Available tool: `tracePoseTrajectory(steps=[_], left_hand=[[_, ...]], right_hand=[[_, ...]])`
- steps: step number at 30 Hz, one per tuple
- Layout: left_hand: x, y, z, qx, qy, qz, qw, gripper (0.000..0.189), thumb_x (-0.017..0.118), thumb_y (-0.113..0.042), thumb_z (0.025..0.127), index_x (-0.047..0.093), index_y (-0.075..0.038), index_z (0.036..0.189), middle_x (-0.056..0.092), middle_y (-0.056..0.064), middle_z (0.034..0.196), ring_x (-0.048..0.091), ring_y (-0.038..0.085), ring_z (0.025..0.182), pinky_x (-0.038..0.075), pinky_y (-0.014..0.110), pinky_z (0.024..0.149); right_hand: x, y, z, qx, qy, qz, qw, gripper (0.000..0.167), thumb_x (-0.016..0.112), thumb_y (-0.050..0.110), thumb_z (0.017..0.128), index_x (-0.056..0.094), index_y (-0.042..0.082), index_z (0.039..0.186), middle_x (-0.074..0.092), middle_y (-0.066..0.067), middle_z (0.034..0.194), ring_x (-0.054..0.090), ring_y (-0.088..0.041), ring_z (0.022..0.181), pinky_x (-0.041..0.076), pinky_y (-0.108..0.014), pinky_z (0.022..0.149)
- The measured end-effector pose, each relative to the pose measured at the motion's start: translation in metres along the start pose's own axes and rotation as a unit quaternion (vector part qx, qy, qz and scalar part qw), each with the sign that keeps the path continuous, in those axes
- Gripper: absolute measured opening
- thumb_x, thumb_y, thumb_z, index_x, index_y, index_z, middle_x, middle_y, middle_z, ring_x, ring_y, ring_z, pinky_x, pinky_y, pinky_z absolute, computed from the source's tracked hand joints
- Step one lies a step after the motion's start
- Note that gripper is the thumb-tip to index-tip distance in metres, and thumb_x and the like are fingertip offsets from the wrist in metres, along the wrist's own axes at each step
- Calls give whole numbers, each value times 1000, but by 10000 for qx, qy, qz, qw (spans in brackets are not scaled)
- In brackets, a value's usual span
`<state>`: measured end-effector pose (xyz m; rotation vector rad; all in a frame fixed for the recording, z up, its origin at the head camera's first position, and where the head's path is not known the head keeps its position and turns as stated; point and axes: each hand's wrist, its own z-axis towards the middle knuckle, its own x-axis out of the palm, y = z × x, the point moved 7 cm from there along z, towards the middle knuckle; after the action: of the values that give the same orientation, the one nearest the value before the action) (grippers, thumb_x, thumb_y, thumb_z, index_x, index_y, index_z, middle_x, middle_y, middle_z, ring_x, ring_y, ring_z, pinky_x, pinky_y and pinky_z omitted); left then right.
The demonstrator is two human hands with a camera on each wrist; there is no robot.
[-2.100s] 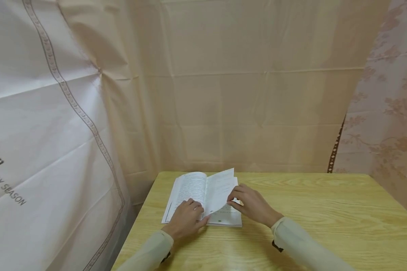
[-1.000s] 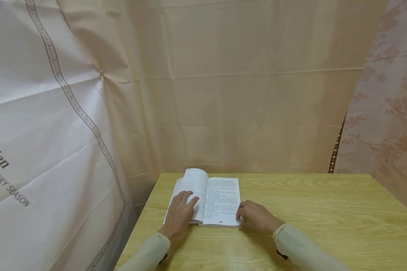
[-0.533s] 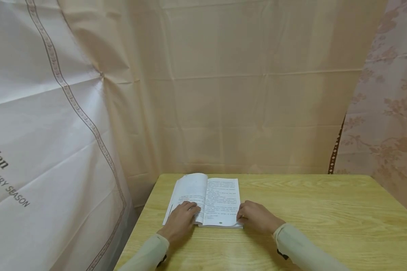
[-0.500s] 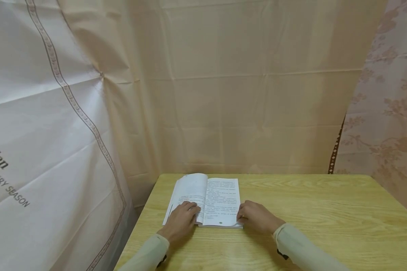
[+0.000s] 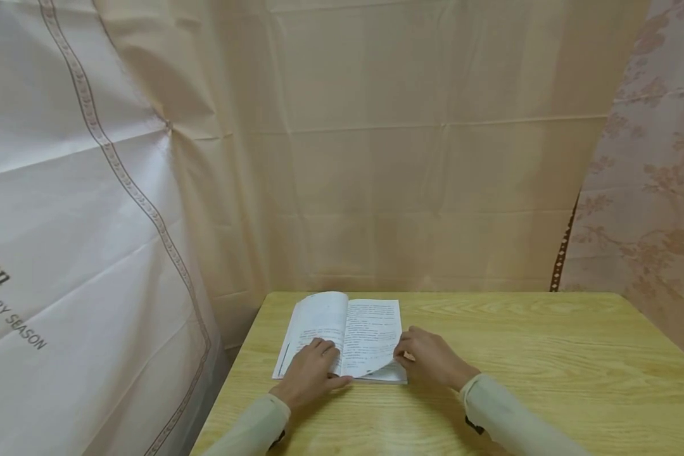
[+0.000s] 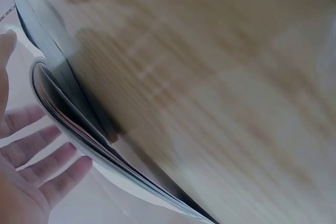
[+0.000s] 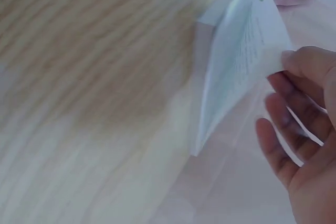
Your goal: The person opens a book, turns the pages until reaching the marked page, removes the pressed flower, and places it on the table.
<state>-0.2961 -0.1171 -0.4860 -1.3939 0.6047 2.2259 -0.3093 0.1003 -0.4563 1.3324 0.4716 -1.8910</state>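
Observation:
An open book (image 5: 370,323) lies on the wooden table, its printed pages facing up. My left hand (image 5: 310,370) rests flat on the left-hand pages near the lower edge, thumb reaching past the spine. In the left wrist view its fingers (image 6: 44,169) spread over the curved pages. Between thumb and forefinger my right hand (image 5: 430,358) pinches the lower outer corner of a right-hand page (image 7: 249,51), which is lifted and bent up from the stack below. The other right fingers (image 7: 286,119) stay loosely bent, off the paper.
The light wood table (image 5: 536,361) extends right of the book and toward the person. A beige cloth (image 5: 433,190) hangs behind its far edge. White printed cloth (image 5: 91,253) hangs at left, and floral cloth (image 5: 655,190) at right.
Earlier a page was turned over to the left and smoothed down by the left hand. Since then the right hand has raised the corner of another page, and the left thumb has moved toward the spine.

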Motion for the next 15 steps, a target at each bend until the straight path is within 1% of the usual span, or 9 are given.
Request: tracePoseTrajectory(steps=[2,5,9,11,15], left_hand=[[0,-2,1,-39,-7,81,10000,60,57,-69,88,67,-12,104,65,1,108,58,19,100,52,35,85],[-1,-4,2,-101,-54,204,9997,56,58,-66,89,67,-13,101,66,1,105,59,19,97,53,34,83],[-2,-5,3,-130,-99,327,9993,45,58,-57,94,68,-13,99,67,0,103,61,18,95,53,32,81],[-2,-5,3,-124,-143,303,9994,39,59,-51,95,67,-13,98,68,0,101,61,18,94,54,33,80],[-4,-3,2,-185,-277,255,9991,29,62,-43,95,63,-14,96,65,-1,92,60,16,86,53,32,73]], right_hand=[[-8,5,2,-137,-342,-4,9993,3,79,21,85,78,19,87,64,13,87,50,-3,77,47,-19,62],[-20,13,6,-408,-827,25,9957,7,82,19,83,76,21,86,64,13,88,52,-4,80,50,-22,64],[-30,20,10,-647,-1221,104,9904,12,82,19,83,73,23,89,65,13,91,55,-5,83,51,-23,66],[-34,22,11,-659,-1356,165,9884,14,82,18,83,72,22,93,65,11,95,57,-5,85,52,-23,68],[-36,19,12,-464,-1488,270,9874,24,81,17,83,71,19,105,65,8,102,59,-6,85,53,-22,69]])
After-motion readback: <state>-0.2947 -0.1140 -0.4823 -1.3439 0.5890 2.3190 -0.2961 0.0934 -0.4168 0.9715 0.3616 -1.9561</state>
